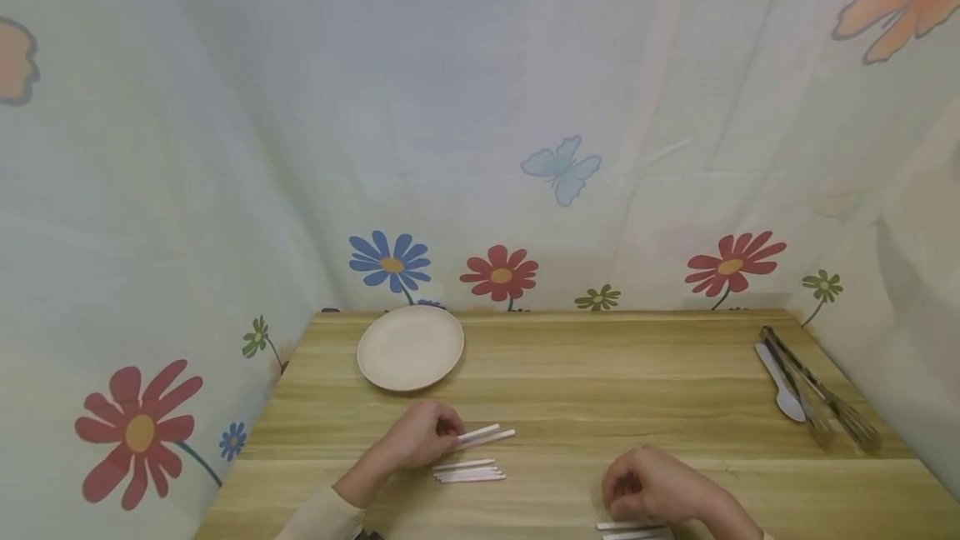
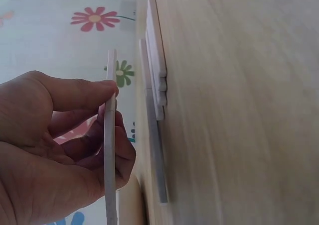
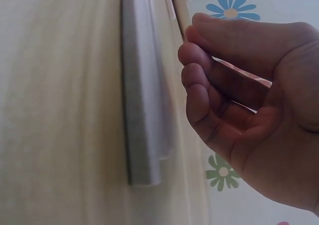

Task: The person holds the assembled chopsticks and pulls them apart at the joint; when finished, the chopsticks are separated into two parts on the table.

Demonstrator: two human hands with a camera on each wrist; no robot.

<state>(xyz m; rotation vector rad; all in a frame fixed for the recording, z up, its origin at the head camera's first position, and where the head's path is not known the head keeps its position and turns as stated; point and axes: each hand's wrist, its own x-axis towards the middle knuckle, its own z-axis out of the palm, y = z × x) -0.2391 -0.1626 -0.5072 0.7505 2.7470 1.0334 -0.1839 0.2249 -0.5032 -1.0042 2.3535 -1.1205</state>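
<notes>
My left hand (image 1: 427, 436) pinches a slim white stick (image 2: 109, 150) between thumb and fingers, just above the table. In the left wrist view, one more stick (image 2: 156, 160) lies on the wood beside several side-by-side sticks (image 2: 157, 51). The head view shows this group (image 1: 471, 473) nearer the person than the left hand. My right hand (image 1: 656, 486) hovers with loosely curled fingers, and I see nothing held in it. Just below it lie several more white sticks (image 1: 630, 527), partly cut off by the frame edge; one thick grey-white stick end (image 3: 139, 110) shows large in the right wrist view.
A round cream plate (image 1: 411, 348) sits at the back left of the wooden table (image 1: 600, 382). At the right side lie a white spoon (image 1: 787, 402) and dark-handled utensils (image 1: 840, 411), one of them slotted. Flower-printed curtains (image 1: 480, 107) enclose the table's back and sides.
</notes>
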